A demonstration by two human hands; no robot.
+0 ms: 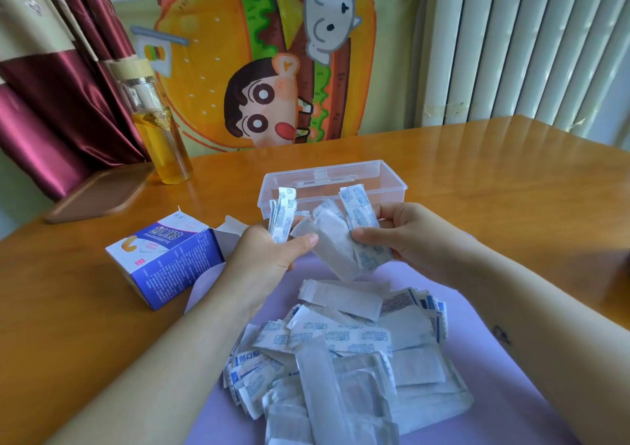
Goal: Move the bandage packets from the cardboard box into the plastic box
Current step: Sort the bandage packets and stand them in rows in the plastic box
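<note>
Both hands are raised just in front of the clear plastic box (385,185), which stands open on the table. My left hand (266,250) grips a bunch of white bandage packets (281,218) and its thumb pinches one larger packet. My right hand (395,231) holds more bandage packets (363,229) from the other side. Below the hands, a loose pile of bandage packets (344,352) is spread over a purple mat (494,386). The blue and white cardboard box (167,260) lies on its side at the left, flaps open towards my left hand.
A glass bottle (160,131) with yellow liquid stands at the back left beside a brown wooden tray (99,194). A cartoon cloth hangs behind the wooden table (494,178). A dark red curtain is on the left, and a white radiator on the right.
</note>
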